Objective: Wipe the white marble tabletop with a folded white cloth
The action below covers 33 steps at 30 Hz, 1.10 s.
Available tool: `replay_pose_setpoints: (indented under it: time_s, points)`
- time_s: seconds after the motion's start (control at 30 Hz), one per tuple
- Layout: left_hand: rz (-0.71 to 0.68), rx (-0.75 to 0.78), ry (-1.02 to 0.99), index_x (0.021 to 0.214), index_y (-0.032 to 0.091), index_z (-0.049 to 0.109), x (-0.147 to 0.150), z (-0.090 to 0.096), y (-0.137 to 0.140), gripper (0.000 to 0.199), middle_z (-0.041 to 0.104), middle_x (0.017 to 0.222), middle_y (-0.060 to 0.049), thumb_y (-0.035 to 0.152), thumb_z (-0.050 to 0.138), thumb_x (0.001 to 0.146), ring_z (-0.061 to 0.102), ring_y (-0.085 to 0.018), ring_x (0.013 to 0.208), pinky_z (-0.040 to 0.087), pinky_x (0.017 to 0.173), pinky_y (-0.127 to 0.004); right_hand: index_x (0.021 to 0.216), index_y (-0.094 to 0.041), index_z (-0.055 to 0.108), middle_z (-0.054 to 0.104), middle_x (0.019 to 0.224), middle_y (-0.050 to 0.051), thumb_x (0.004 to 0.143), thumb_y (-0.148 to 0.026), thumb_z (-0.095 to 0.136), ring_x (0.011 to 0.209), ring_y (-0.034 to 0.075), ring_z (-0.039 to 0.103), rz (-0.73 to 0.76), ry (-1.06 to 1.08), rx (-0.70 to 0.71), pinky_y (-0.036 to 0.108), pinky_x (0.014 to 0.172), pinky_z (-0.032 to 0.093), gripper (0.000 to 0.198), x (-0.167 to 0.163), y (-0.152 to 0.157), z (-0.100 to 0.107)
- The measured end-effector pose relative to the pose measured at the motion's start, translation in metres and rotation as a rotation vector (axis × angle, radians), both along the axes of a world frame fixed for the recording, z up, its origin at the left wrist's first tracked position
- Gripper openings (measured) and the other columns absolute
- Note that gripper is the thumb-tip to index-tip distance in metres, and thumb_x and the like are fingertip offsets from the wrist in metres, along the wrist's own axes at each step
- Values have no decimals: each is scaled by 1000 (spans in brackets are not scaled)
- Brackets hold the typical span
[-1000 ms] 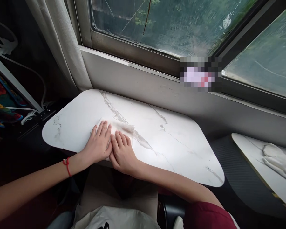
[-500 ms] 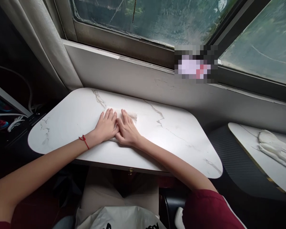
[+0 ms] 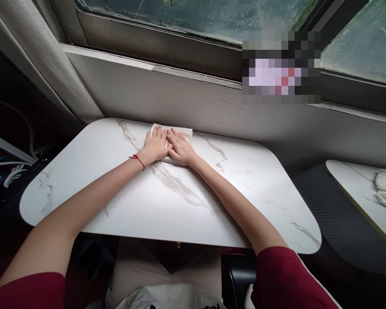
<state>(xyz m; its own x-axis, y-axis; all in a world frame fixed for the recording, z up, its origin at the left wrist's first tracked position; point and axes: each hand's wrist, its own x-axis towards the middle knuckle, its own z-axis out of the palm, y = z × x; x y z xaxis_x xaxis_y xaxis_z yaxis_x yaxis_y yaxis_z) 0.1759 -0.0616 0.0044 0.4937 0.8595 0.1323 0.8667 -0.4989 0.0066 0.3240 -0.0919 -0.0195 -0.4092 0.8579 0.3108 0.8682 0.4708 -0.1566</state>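
On the person's side of the hands lies a bare stretch of the white tabletop. The left hand and right hand rest side by side, palms down, fingers extended, gripping nothing. Under them, showing past the fingertips, is the pale cloth. It looks light, soft and limp, hardly fragile, easily slid under flat palms; its free far edge seems best for pinching. Beyond the hands stands the wall.
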Motion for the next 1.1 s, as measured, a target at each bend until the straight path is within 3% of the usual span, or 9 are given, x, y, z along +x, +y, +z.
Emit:
replay_pose_setpoints:
  time_s: [0.3,0.5,0.8,1.0,1.1]
  points:
    - [28,63,-91,145,3,44,14,-4,32,57,41,155,-24,34,33,98,36,-33,146,25,118,-48,150,-1,41,35,161,19,92,-32,43,152,30,29,13,-33,14,47,126,23,66,17,50,-4]
    - [6,64,-100,143,1,44,15,-6,33,57,43,153,-25,32,34,97,39,-35,142,26,116,-49,150,-3,42,38,160,17,92,-35,41,151,30,31,40,-19,32,47,126,23,66,24,54,-7]
    - [-44,57,-84,141,0,45,15,-3,29,56,45,149,-28,28,34,94,39,-37,143,26,116,-52,152,-2,37,36,161,19,96,-35,35,151,30,31,-24,-74,12,46,126,21,65,18,34,-1]
    - [-352,69,-81,141,0,44,8,-7,28,62,34,158,-27,39,38,92,18,-37,154,16,122,-55,153,3,32,32,161,24,94,-34,38,152,36,28,-74,-100,17,51,124,21,70,24,-12,-3]
    - [-482,63,-78,137,0,47,12,-4,21,62,37,156,-27,41,39,91,22,-38,152,20,121,-53,153,2,33,33,160,25,94,-31,38,150,36,30,-86,-79,19,52,123,23,68,32,-39,-3]
